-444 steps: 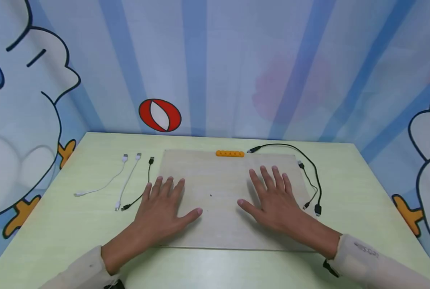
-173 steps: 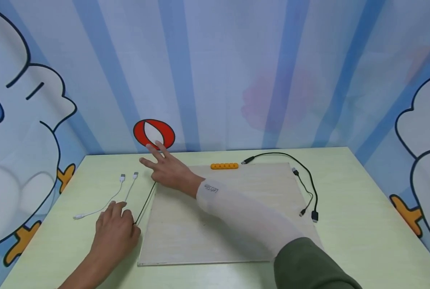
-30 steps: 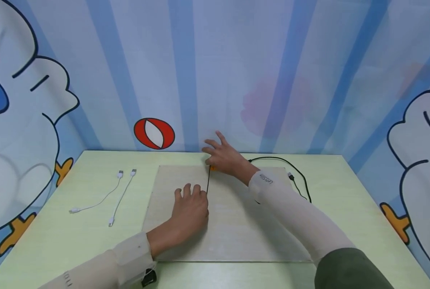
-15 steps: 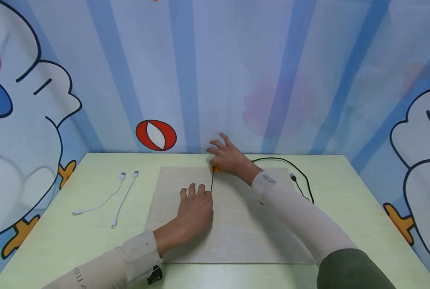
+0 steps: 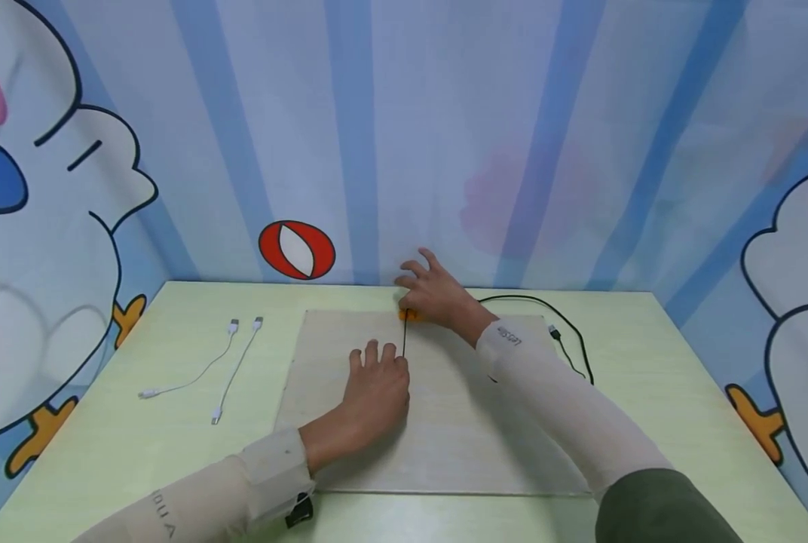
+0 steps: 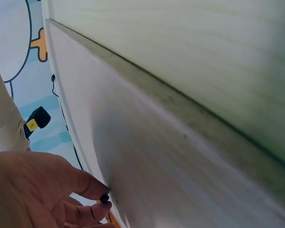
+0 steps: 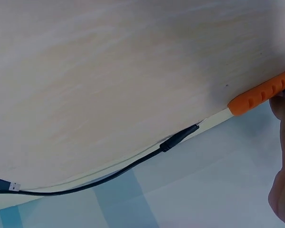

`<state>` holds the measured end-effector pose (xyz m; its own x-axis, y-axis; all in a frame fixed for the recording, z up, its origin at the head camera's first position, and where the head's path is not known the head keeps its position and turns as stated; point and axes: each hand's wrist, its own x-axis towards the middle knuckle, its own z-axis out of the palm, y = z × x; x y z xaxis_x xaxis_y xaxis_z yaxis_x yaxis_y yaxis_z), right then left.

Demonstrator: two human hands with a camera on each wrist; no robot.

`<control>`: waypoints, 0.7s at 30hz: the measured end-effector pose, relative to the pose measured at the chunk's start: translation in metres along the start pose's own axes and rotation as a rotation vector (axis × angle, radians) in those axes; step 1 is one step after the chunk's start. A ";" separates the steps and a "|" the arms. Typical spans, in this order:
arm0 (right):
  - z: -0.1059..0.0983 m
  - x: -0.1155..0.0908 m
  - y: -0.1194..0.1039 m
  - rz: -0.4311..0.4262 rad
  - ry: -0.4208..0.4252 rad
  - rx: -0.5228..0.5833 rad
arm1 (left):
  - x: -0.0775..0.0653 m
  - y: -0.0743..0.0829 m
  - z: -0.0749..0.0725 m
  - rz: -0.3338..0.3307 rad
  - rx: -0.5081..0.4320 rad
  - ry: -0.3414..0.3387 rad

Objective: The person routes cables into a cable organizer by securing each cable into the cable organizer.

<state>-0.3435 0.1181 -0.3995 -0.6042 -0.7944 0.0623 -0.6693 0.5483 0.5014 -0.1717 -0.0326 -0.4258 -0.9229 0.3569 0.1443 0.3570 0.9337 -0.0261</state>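
A thin black USB cable (image 5: 405, 343) runs taut from front to back over the pale board (image 5: 336, 339). My left hand (image 5: 377, 396) pinches its near end just above the board; in the left wrist view a black bit (image 6: 104, 198) shows between thumb and finger. At the board's far edge my right hand (image 5: 438, 294) pinches the far end against an orange slotted cable holder (image 5: 409, 314), its other fingers spread upward. In the right wrist view the holder's slots (image 7: 261, 95) face out, and the thumb and fingers at the cable are partly cut off by the frame edge.
Two white USB cables (image 5: 231, 381) lie on the table to the left. On the right are a thick black cable (image 5: 570, 324) and a short black cable (image 5: 567, 351), partly hidden by my right sleeve. A patterned curtain (image 5: 404, 151) rises behind the table.
Since the oldest frames, the black cable beside the white ones has been picked up and carried right to the orange holder. Over the last second both hands have stayed almost still.
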 end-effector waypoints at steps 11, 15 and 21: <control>-0.004 0.010 0.001 -0.029 -0.009 -0.102 | 0.005 0.001 -0.005 0.021 -0.040 -0.047; -0.005 0.015 0.000 -0.043 -0.024 -0.132 | 0.008 -0.001 -0.007 0.019 -0.087 -0.074; -0.004 0.015 -0.001 -0.062 -0.040 -0.137 | 0.008 -0.002 -0.010 -0.003 -0.105 -0.119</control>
<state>-0.3504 0.1045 -0.3953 -0.5818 -0.8133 -0.0058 -0.6426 0.4554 0.6162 -0.1787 -0.0317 -0.4144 -0.9324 0.3606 0.0263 0.3615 0.9290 0.0787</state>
